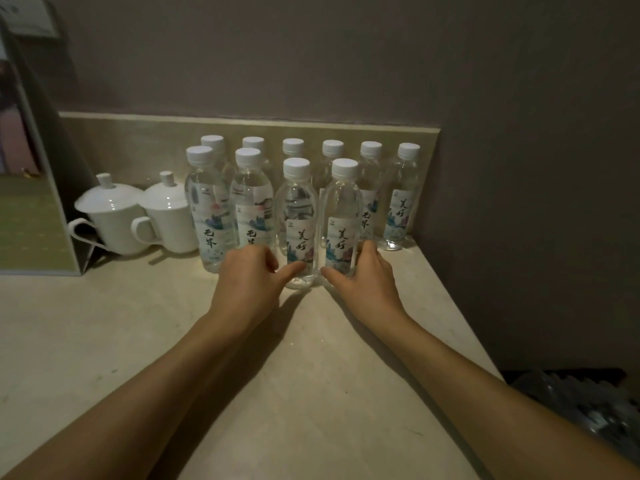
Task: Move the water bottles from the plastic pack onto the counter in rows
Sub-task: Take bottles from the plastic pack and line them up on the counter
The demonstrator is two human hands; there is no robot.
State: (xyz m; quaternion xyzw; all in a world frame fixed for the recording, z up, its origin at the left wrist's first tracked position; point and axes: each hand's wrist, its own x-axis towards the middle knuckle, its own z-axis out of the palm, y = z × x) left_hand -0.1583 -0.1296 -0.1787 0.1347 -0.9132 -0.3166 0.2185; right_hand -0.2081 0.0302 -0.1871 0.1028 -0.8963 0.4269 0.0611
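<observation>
Several clear water bottles with white caps stand upright on the beige counter in two rows against the back wall. The back row has several bottles; the front row has several more. My left hand wraps the base of the third front bottle, thumb across its front. My right hand grips the base of the fourth front bottle. Both bottles rest on the counter, touching each other. The crumpled plastic pack lies dim at the lower right, beyond the counter's edge.
Two white lidded mugs stand left of the bottles. A tall printed card or box stands at the far left. A dark wall closes the counter's right side. Bare counter surface lies in front of the bottles.
</observation>
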